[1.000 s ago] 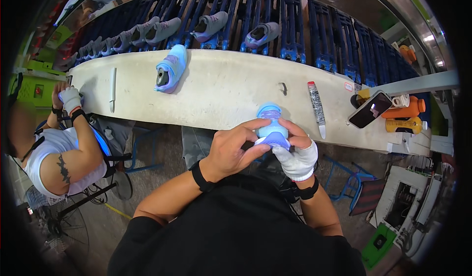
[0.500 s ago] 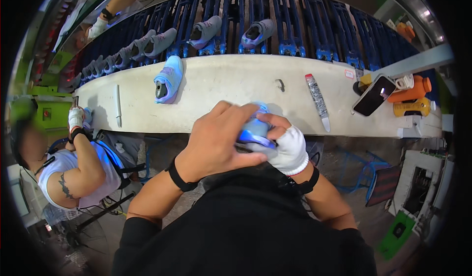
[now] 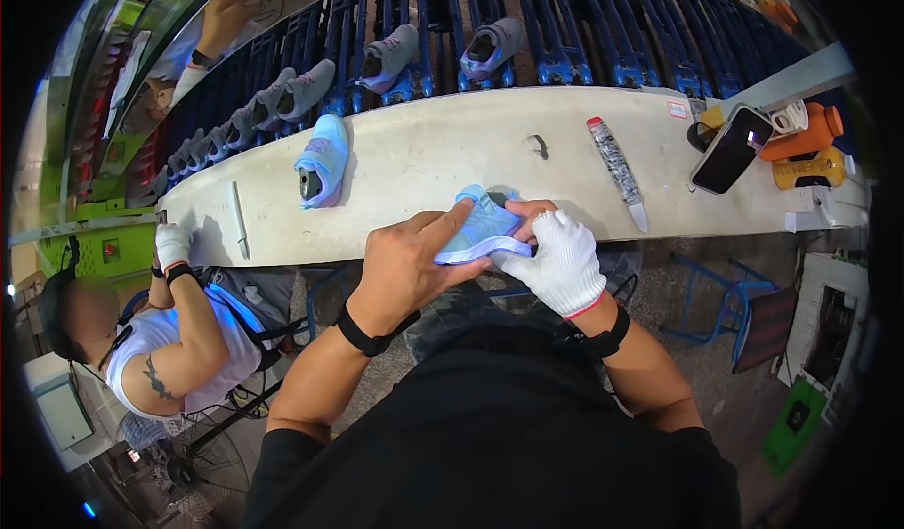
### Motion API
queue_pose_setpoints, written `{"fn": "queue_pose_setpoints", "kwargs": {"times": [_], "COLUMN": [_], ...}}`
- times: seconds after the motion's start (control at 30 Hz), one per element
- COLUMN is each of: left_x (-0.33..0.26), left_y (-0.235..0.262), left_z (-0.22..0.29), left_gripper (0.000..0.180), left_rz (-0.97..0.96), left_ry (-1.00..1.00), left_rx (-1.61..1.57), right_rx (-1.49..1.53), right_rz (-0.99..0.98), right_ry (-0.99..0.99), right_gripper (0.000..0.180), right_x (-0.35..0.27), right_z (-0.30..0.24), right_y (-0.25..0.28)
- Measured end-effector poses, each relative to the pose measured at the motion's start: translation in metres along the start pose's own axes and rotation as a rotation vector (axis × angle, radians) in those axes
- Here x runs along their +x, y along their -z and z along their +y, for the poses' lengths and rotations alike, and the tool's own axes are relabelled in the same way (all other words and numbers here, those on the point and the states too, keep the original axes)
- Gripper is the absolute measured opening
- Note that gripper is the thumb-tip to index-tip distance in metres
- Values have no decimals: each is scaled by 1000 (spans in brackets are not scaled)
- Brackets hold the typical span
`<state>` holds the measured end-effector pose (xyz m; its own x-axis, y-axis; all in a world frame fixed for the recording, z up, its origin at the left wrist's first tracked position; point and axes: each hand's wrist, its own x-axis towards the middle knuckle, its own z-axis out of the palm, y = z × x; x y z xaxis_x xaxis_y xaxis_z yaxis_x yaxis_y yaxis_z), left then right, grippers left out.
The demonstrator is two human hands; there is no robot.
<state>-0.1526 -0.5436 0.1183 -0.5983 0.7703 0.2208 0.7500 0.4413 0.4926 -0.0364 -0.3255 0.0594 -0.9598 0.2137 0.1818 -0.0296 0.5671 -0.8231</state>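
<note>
Between both hands, above the table's near edge, is a small light-blue sneaker (image 3: 482, 230) with a pale lavender sole, turned side-on. My bare left hand (image 3: 407, 258) grips one end, thumb along the sole and fingers on the upper. My right hand (image 3: 557, 258), in a white fingerless glove, closes on the other end by the ankle opening. A second light-blue sneaker (image 3: 325, 157), with something dark inside, stands on the table to the left. Farther right lies a long tool wrapped in mottled material (image 3: 617, 173), with a red end and a pale tip.
Beyond the table (image 3: 414, 143) runs a blue slatted conveyor (image 3: 556, 34) carrying several grey-looking sneakers (image 3: 306, 91). A thin white stick-like tool (image 3: 237, 218) lies left. A phone (image 3: 732, 150) and orange and yellow bottles (image 3: 808, 173) stand right. A co-worker (image 3: 179, 350) sits at left.
The sneaker in my hands has turned, so its side and sole edge now show. My left hand has shifted from covering it to gripping its end. The whole view has tilted slightly.
</note>
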Motion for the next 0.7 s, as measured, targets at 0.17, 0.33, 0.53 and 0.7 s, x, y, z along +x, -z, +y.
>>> {"fn": "queue_pose_setpoints", "kwargs": {"times": [0.17, 0.33, 0.53, 0.7], "left_x": [12, 11, -2, -3], "left_y": [15, -41, -90, -90], "left_z": [27, 40, 42, 44], "left_gripper": [78, 65, 40, 40], "left_rz": [-75, 154, 358, 408], "left_ry": [-98, -228, -297, -306], "left_rx": [-8, -445, -453, -496], "right_rx": [-190, -76, 187, 236], "right_rz": [-104, -34, -29, -80], "right_ry": [-220, 339, 24, 241], "right_gripper": [65, 101, 73, 60], "right_x": [-6, -11, -25, -14], "right_z": [-8, -39, -34, -18], "right_y": [21, 73, 73, 76]}}
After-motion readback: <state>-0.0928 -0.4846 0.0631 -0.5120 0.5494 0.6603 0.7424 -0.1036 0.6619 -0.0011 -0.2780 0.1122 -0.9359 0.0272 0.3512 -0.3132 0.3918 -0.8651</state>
